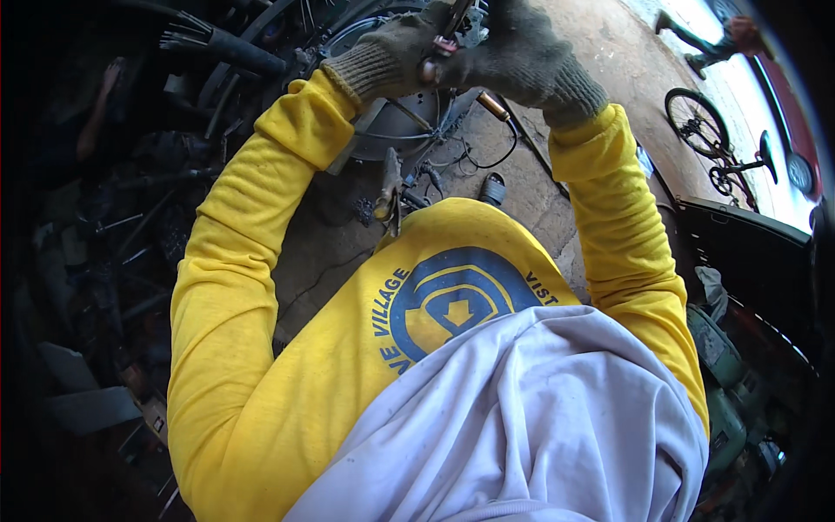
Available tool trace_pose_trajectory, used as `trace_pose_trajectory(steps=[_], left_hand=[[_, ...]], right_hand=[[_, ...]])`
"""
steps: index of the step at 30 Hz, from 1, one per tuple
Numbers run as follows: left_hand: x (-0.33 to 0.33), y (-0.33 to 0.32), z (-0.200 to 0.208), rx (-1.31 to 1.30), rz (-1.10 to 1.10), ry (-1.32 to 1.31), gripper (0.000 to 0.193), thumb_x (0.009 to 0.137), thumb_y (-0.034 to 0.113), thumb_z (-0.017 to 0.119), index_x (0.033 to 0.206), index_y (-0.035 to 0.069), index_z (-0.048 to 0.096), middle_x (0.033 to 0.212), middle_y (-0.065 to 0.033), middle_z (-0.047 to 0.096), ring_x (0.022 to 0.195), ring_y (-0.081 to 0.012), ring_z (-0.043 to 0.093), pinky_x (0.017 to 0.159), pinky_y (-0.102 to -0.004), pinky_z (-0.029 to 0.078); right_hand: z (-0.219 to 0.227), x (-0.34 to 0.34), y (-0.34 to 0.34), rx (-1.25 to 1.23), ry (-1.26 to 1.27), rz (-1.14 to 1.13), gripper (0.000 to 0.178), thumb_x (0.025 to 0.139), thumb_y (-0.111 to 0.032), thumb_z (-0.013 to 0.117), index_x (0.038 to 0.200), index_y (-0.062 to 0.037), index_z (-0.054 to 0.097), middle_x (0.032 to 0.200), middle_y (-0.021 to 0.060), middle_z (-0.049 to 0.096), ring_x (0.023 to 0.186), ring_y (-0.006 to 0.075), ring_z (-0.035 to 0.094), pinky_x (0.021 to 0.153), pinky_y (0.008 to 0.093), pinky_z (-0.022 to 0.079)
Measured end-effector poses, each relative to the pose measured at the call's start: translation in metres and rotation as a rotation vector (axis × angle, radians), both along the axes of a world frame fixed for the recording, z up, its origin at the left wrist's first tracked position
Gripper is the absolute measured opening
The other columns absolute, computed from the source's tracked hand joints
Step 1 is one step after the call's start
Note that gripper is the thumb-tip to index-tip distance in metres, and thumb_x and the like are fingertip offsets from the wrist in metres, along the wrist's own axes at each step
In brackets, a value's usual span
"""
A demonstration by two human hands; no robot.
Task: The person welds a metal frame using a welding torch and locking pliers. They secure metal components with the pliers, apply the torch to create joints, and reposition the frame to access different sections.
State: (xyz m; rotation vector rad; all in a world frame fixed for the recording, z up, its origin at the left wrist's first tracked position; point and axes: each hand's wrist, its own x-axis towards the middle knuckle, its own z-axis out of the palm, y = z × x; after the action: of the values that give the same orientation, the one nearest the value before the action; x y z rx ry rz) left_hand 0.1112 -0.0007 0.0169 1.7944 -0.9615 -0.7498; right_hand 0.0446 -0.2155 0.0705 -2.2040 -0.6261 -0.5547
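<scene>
Gloved hands (pixel 470 52) — perhaps on tool (pixel 454 17)

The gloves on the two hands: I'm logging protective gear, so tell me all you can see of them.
The gloves are knitted, grey-green, dirty and worn, with ribbed cuffs meeting the yellow sleeves. The left hand and the right hand are raised together at the top of the view, closed around a small metal part with a red bit. Fingertips are cut off by the frame edge.
</scene>
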Motion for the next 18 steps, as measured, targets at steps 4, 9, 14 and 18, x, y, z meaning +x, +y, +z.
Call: trace_pose_trajectory(steps=[4,9,14,18], left_hand=[[-0.006,0.011,0.004,0.199,0.163,-0.787,0.078,0.079,0.038,0.082,0.142,0.009,0.046,0.125,-0.0239,0.063,0.108,-0.0412,0.068,0.092,-0.0476,0.057],[-0.008,0.001,0.004,0.379,0.187,-0.609,0.062,0.087,0.038,0.075,0.137,0.011,0.053,0.128,-0.0247,0.061,0.111,-0.0398,0.067,0.093,-0.047,0.057],[-0.014,-0.004,0.003,0.426,0.275,-0.575,0.05,0.094,0.036,0.069,0.135,0.011,0.054,0.122,-0.0263,0.064,0.108,-0.0395,0.068,0.093,-0.048,0.057],[-0.024,-0.016,0.004,0.474,0.366,-0.642,0.048,0.096,0.032,0.065,0.134,0.009,0.047,0.108,-0.0285,0.069,0.101,-0.0413,0.071,0.088,-0.0505,0.058]], right_hand=[[0.023,0.01,-0.004,-0.056,0.158,0.125,0.14,0.065,-0.048,0.096,0.162,-0.0014,0.006,0.156,0.0318,0.036,0.145,0.0433,0.04,0.118,0.0497,0.038],[0.018,0.046,-0.03,-0.12,0.354,0.28,0.131,0.073,-0.053,0.09,0.162,0.0013,0.009,0.156,0.0323,0.037,0.142,0.0405,0.045,0.115,0.0473,0.042],[0.001,0.079,-0.031,0.557,0.559,0.557,0.078,0.099,-0.054,0.064,0.148,0.0031,0.046,0.122,0.0243,0.068,0.111,0.0303,0.068,0.092,0.0368,0.055],[0.014,0.098,-0.044,-0.057,0.877,0.035,0.036,0.102,-0.038,0.062,0.097,-0.0051,0.075,0.088,0.0103,0.073,0.075,0.0238,0.07,0.064,0.0401,0.054]])
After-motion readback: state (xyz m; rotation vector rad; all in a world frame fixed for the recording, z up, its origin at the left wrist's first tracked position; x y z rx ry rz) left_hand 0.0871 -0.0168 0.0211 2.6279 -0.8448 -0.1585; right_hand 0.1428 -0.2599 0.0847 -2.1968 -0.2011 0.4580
